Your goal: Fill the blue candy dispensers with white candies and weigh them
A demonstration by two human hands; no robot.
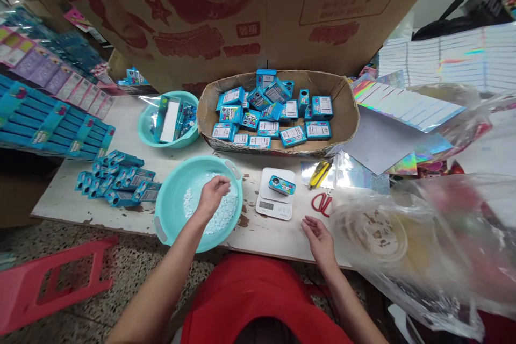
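My left hand is over the turquoise basin, fingers curled together; what they hold, if anything, is too small to make out. Small white pieces lie scattered across the basin's bottom. Right of it stands a white digital kitchen scale, its display too small to read. A small blue printed box lies on the scale, a dark round opening at its left end. My right hand is at the table's front edge, palm turned up and fingers loosely apart, with nothing in it.
A cut-down cardboard box holds many blue boxes. More blue boxes are stacked left of the basin. Behind is a smaller turquoise bowl. Red scissors, a yellow cutter and plastic bags lie to the right.
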